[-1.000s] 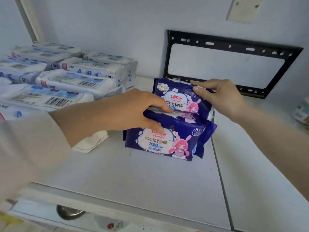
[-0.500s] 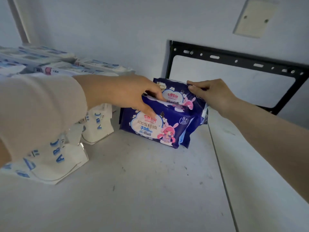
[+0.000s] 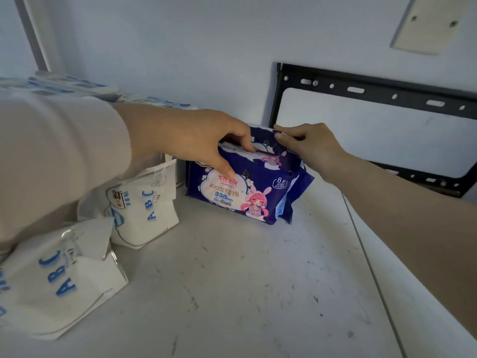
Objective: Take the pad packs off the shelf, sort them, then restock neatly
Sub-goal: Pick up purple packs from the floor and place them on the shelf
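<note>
- Navy in colour, the front pack (image 3: 240,200) stands upright on the white shelf (image 3: 232,280) near the back wall, with the rear pack (image 3: 265,156) touching just behind it.
- Over the front pack's top edge the left hand (image 3: 206,140) grips, fingers curled, thumb on its face.
- At the rear pack's top the right hand (image 3: 307,146) pinches the wrapper.
- White ABC packs (image 3: 144,210) sit just left, and a black bracket (image 3: 361,89) is on the wall.

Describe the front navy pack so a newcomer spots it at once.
Find the black wall bracket behind the shelf; at the bracket's lower left corner stand two navy packs. The front navy pack, held by the left hand, shows "338mm" and a pink-haired bunny girl in full, unlike the rear navy pack and white ABC packs.
</note>
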Motion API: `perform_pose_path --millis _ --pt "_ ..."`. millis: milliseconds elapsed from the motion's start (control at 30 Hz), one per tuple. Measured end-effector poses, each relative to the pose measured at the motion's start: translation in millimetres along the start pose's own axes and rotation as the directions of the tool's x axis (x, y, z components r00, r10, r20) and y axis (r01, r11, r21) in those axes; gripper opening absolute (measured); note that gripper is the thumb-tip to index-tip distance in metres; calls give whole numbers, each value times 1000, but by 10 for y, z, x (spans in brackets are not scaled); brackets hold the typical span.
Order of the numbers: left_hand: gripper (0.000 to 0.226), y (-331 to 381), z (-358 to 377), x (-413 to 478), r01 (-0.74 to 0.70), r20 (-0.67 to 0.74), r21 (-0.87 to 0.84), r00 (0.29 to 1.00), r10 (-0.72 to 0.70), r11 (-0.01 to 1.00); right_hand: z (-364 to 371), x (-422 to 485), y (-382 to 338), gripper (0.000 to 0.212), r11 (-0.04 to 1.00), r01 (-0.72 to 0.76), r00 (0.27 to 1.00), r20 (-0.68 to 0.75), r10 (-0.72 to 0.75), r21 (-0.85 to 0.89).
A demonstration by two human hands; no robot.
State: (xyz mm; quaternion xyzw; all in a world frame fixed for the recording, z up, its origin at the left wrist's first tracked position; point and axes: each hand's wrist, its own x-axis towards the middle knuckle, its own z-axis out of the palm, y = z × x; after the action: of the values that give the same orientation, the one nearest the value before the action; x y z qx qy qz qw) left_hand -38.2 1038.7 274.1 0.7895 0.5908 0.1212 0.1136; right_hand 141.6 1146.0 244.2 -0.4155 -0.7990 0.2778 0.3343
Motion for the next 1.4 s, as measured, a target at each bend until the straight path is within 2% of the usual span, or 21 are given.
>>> perform_pose_path --millis 100,333,500,733,867,1067,1167,1267,1400 --pt "41 -9 -14 1 -2 1 7 1000 2 1000 54 33 -29 31 1000 6 1000 17 -7 23" --pt "41 -1 -3 -13 -21 0 2 1000 21 1000 97 67 -80 30 986 -96 990 118 80 137" --pt "48 10 -1 0 -2 -13 53 1000 2 999 91 89 -98 22 982 -159 980 139 144 101" --pt "61 61 -8 6 47 6 73 999 -48 996 36 45 -129 33 992 -120 981 156 114 32" --pt "64 176 -56 -105 95 -77 47 993 -92 994 -38 -68 -230 34 997 -83 996 44 83 -9" --pt "46 420 -148 -446 170 -235 141 963 -134 975 -152 -601 -641 34 959 33 996 -68 -54 -281" --pt "46 569 -153 -731 181 -318 241 943 -98 954 -138 -1002 -888 33 912 30 991 -110 -81 -409" --pt "44 724 -161 -1121 160 -331 322 943 -48 933 -61 -1429 -1123 38 887 3 984 -159 -86 -463" --pt "41 886 -203 -1730 120 -378 282 926 -5 952 52 -2037 -1449 42 859 -43 975 -208 -75 -511"
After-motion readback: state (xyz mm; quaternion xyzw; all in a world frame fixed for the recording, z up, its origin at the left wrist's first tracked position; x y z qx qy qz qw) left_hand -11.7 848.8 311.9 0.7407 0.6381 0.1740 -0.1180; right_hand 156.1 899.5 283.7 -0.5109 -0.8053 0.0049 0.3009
